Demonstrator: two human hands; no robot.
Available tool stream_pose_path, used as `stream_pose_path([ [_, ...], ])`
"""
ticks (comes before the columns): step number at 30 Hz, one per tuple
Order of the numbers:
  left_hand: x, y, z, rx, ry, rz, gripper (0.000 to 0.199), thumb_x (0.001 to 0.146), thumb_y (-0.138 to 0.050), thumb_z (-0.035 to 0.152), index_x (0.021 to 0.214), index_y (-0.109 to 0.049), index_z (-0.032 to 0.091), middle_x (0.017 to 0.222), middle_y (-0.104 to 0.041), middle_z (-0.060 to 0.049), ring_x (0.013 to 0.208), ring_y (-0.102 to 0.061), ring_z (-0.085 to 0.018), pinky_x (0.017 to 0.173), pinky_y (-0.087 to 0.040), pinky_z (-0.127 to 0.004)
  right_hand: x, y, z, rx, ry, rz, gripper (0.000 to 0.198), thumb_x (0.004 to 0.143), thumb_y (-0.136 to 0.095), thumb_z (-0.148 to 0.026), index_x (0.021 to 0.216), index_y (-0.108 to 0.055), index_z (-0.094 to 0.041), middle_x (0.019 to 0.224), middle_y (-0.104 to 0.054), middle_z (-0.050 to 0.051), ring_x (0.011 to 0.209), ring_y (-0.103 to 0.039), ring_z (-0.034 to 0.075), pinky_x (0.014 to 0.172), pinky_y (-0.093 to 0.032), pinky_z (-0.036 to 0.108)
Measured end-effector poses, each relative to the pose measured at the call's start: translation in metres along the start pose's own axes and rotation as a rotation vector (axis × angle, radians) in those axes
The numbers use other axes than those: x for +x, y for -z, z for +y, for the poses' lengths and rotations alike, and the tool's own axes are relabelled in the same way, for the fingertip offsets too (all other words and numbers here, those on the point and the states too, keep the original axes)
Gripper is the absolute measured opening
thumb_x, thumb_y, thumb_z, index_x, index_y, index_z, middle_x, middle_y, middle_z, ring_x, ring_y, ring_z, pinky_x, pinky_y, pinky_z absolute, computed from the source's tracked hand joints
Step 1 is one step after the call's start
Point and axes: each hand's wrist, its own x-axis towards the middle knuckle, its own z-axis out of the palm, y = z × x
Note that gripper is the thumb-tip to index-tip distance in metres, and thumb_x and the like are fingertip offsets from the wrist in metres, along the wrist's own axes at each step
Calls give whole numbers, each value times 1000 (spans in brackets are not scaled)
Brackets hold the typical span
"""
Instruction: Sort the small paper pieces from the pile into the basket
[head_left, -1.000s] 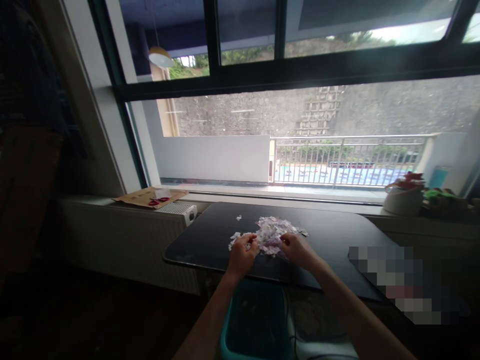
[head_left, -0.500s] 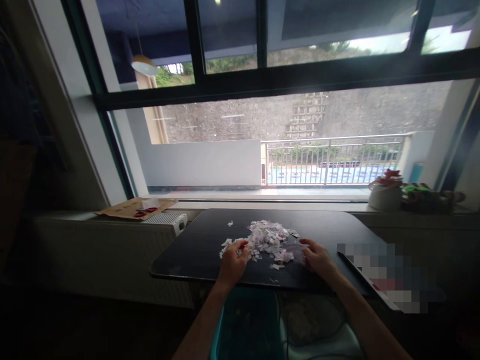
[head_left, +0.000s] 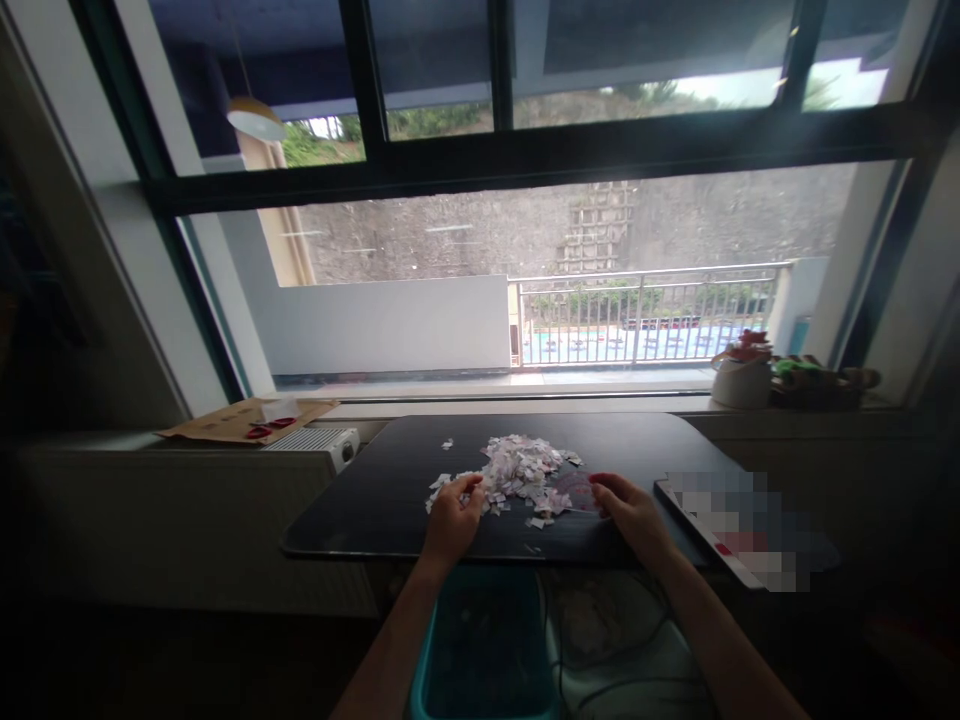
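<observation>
A heap of small white and pale pink paper scraps (head_left: 521, 465) lies in the middle of the dark table (head_left: 352, 520). My left hand (head_left: 454, 515) is at the heap's left side, its thumb and fingertips pinched together; whether a scrap is between them is too small to tell. To the right of the heap, my right hand (head_left: 626, 510) pinches the edge of a thin see-through sheet with reddish marks (head_left: 576, 490). That sheet reaches left toward the scraps. A few loose scraps lie around the heap.
A white-edged flat object (head_left: 712, 540), partly blurred out, lies at the table's right. Below the table's front edge stands a teal bin (head_left: 480, 640). Red scissors (head_left: 270, 428) lie on brown paper (head_left: 217, 420) at left. A white pot (head_left: 741, 383) stands on the sill.
The whole view has shifted, so things sit further left. Both hands stay beside the heap. Reddish marks on the see-through sheet show more clearly now.
</observation>
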Motion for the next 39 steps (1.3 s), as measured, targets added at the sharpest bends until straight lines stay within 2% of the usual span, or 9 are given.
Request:
stream_pose_path([
  [2,0,0,0,4,-1,0,30,79,-46,32,95,-65,15,94,-67,-9,90,-60,-20,80,-47,-33,-1,-1,-1,-23,10,-40,34,71,-55,-42,92,-62,-16,63,-63,0,50,-55,13,48,-44,24],
  [6,0,0,0,14,-2,2,30,79,-46,32,95,-65,15,94,-67,-8,91,-60,-20,82,-47,-33,-2,-6,-2,-68,60,-95,29,72,-55,-38,90,-62,-16,70,-67,3,67,-63,18,63,-50,28],
  [12,0,0,1,9,-3,7,30,78,-47,33,95,-65,15,95,-67,-8,89,-61,-20,80,-48,-32,-2,-6,3,-260,115,40,26,75,-49,-33,88,-62,-15,75,-68,5,69,-63,19,65,-49,31],
  [17,-1,1,4,-1,5,-2,31,78,-47,33,95,-65,15,95,-66,-9,89,-61,-20,80,-48,-33,-5,-7,-2,-211,157,-58,28,74,-54,-35,91,-63,-16,84,-69,6,76,-64,19,71,-50,31],
  [20,-1,2,4,-3,7,5,30,78,-46,33,94,-65,16,95,-67,-8,90,-61,-21,82,-47,-34,-5,-7,-3,-231,151,-72,25,72,-54,-33,89,-65,-17,80,-70,5,74,-65,19,70,-50,31],
  [23,-1,1,3,-10,9,9,30,77,-47,33,94,-65,16,95,-67,-8,90,-61,-20,82,-47,-33,-5,-7,-1,-257,122,-19,24,71,-52,-30,87,-65,-17,77,-69,5,73,-64,19,69,-50,31],
  [39,1,0,1,10,4,1,31,78,-46,35,94,-65,17,95,-67,-7,91,-60,-20,81,-47,-32,-6,-5,-4,-247,98,29,25,70,-50,-30,87,-63,-16,75,-67,4,69,-62,18,65,-48,28],
])
